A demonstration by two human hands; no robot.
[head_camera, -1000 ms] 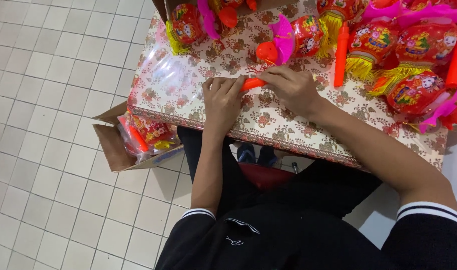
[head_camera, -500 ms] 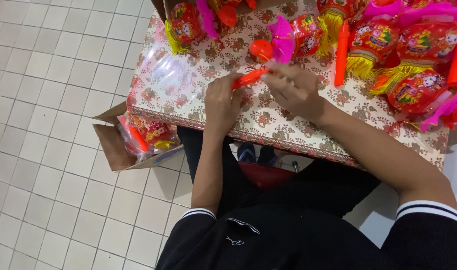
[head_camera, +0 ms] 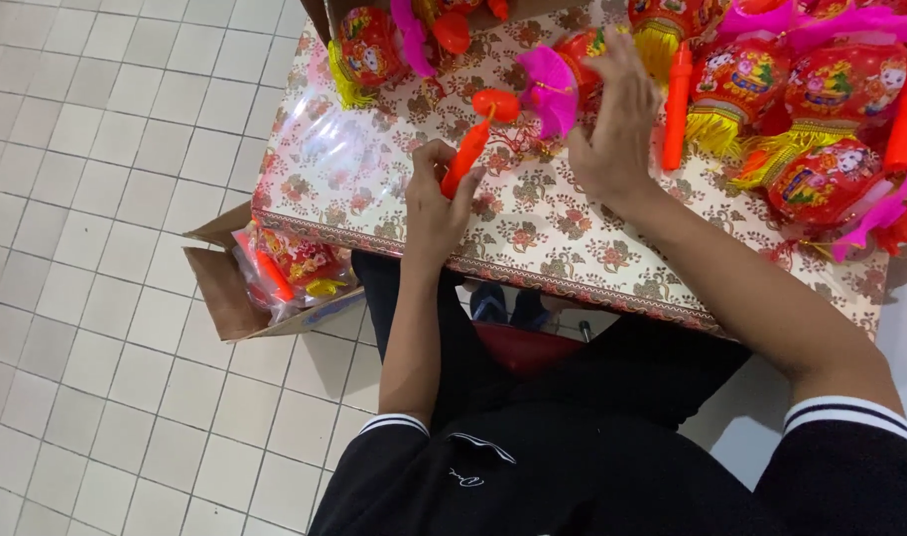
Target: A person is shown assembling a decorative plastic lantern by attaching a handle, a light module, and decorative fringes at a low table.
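Note:
My left hand [head_camera: 434, 203] grips an orange plastic stick [head_camera: 464, 161] and tilts it up off the floral tablecloth [head_camera: 374, 189]. A round orange cap [head_camera: 496, 103] sits at the stick's top end. Beside the cap is a pink fan-shaped piece [head_camera: 550, 89]. My right hand [head_camera: 612, 124] reaches forward with spread fingers over a small red lantern [head_camera: 583, 50] behind the pink piece and touches it; whether it grips it cannot be told.
Several red and yellow lanterns [head_camera: 821, 109] with gold tassels crowd the table's right and far side, with another orange stick [head_camera: 678, 104] among them. A cardboard box [head_camera: 235, 298] of packed lanterns stands on the white tiled floor at the left.
My left hand has lifted the orange stick from lying flat to nearly upright. My right hand has let go of it and moved forward to the lantern.

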